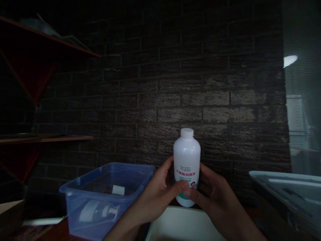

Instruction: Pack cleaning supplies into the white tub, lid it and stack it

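Note:
A white plastic bottle with a white screw cap stands upright between my two hands. Its label carries red and dark print, a green band and a small portrait. My left hand wraps its left side, thumb laid across the front. From the other side my right hand grips it, its thumb meeting the left one on the label. Below the bottle is a pale open container. Whether the bottle's base rests on anything is unclear.
On the left stands a translucent blue plastic bin with a white bottle inside. A clear plastic lid or box is at the right. Red-edged shelves jut from the left, before a dark brick wall.

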### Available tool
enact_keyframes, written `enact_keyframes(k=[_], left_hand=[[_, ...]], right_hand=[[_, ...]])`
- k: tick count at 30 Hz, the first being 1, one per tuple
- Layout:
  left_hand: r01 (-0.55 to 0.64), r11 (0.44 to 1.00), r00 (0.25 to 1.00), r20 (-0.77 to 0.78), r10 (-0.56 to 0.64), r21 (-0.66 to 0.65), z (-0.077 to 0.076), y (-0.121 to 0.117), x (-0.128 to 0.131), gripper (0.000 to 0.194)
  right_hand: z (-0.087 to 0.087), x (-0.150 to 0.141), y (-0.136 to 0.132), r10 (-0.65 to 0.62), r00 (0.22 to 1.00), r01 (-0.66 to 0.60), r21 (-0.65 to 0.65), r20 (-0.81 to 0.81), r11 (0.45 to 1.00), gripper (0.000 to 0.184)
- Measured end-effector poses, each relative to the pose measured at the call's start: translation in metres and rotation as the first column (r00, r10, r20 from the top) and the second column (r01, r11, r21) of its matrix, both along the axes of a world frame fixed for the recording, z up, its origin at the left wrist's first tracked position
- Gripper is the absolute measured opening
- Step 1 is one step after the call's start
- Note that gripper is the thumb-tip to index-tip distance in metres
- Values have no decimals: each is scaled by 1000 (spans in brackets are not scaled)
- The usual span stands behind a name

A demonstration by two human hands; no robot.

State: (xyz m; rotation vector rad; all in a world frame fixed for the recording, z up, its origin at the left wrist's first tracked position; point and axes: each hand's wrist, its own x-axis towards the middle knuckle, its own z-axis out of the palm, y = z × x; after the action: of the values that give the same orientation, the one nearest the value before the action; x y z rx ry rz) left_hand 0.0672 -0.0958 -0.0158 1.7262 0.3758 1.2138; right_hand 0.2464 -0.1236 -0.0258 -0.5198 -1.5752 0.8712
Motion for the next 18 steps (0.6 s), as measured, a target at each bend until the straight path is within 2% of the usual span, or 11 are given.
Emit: enact_keyframes(k=[2,4,8,15,18], left_hand=[[-7,1000,999,-36,8,25,-1,3,-4,62],[-40,996,997,-67,46,82,0,4,-6,64],[-119,966,984,-102,145,229,4,0,-4,63],[-142,925,977,-98,187,353,6,0,-1,59],[-145,909,975,-98,198,390,4,2,-2,56]], right_hand=[[0,2,2,-61,998,60,34,21,998,65],[0,4,3,-191,978,184,88,86,979,67],[1,8,3,-433,878,389,224,203,894,66],[-7,12,10,-523,831,449,325,190,832,75],[-7,11,11,-534,823,456,337,194,824,71]])
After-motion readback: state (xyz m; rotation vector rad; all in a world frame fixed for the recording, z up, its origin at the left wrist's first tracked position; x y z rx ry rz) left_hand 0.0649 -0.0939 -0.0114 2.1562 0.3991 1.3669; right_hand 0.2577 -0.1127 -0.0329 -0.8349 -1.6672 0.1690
